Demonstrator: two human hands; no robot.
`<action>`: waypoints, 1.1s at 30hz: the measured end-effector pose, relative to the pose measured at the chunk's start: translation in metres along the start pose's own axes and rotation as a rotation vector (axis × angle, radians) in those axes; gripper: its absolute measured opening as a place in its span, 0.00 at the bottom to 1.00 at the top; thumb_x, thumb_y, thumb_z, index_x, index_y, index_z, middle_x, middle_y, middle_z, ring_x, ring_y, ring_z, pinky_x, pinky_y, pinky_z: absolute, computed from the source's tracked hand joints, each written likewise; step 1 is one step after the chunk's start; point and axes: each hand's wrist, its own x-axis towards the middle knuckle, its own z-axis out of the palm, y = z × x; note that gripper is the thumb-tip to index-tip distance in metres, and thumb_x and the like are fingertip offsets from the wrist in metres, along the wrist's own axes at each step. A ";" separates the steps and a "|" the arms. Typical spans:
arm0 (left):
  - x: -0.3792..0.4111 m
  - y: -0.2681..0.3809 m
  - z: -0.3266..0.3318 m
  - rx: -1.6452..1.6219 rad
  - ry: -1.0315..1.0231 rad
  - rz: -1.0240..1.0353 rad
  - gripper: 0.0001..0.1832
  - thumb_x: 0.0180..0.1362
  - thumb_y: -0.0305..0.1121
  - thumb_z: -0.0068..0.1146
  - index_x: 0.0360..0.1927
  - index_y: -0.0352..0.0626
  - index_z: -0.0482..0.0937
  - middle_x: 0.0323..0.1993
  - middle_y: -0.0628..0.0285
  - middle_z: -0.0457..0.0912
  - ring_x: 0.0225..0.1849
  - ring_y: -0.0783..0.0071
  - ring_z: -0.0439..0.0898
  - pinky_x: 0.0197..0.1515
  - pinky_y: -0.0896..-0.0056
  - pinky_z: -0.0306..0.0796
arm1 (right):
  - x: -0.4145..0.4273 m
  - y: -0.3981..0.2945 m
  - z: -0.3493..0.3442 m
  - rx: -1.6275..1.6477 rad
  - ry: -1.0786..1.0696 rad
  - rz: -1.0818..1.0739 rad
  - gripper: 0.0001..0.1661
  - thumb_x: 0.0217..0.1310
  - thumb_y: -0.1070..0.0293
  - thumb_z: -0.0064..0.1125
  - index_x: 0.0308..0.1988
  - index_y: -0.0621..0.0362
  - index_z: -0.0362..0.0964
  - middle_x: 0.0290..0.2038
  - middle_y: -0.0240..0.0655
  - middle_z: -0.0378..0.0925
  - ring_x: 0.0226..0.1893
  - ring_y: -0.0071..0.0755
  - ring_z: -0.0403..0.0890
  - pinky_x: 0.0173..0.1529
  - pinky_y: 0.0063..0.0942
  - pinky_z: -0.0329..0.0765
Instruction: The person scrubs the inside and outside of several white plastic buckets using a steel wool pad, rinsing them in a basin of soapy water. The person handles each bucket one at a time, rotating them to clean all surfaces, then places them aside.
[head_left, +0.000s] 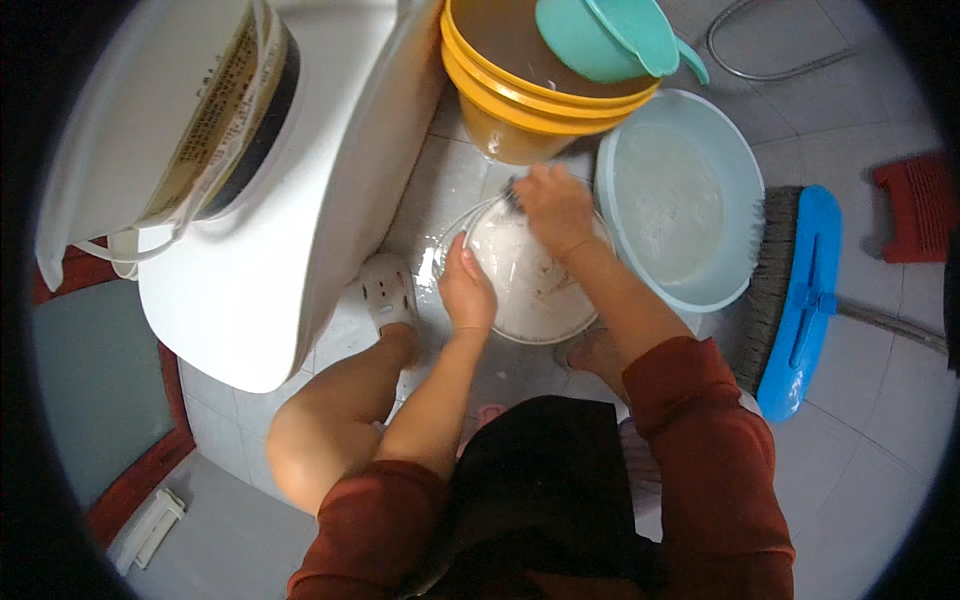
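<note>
A round white lid or shallow pan (525, 277) with brown stains is tilted between my feet, over the wet floor. My left hand (466, 289) grips its left rim, the thumb lying on the face. My right hand (555, 206) presses a dark grey scourer (513, 196), seemingly of steel wool, against the upper rim. The fingers hide most of the scourer. A thin pale loop, partly hidden, shows beyond the rim at the left.
Beyond my hands stands a yellow bucket (551, 112) of brownish water with a turquoise dipper (607, 37). Right of it are a pale blue basin (667, 202) of cloudy water, a blue broom (802, 300) and a red plastic stool (919, 206). A white toilet (330, 187) stands at left.
</note>
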 end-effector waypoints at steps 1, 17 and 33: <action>-0.002 -0.001 0.001 -0.003 0.009 0.002 0.19 0.63 0.36 0.35 0.51 0.37 0.71 0.43 0.43 0.76 0.44 0.46 0.75 0.48 0.57 0.67 | -0.010 0.009 -0.005 0.040 0.015 0.107 0.04 0.46 0.71 0.52 0.27 0.53 0.72 0.29 0.32 0.68 0.32 0.41 0.71 0.33 0.37 0.71; 0.003 -0.012 0.004 0.037 -0.014 0.107 0.19 0.64 0.35 0.34 0.51 0.34 0.69 0.47 0.44 0.73 0.49 0.47 0.72 0.53 0.58 0.64 | -0.012 -0.034 0.005 0.215 0.091 0.214 0.05 0.47 0.70 0.55 0.29 0.56 0.71 0.31 0.37 0.67 0.35 0.42 0.71 0.36 0.37 0.72; -0.001 -0.006 0.004 0.044 -0.053 0.062 0.19 0.64 0.36 0.34 0.51 0.34 0.69 0.47 0.44 0.73 0.51 0.48 0.70 0.54 0.58 0.63 | -0.039 -0.042 -0.009 0.234 0.002 0.252 0.05 0.42 0.70 0.60 0.25 0.56 0.72 0.32 0.36 0.69 0.35 0.42 0.71 0.37 0.38 0.72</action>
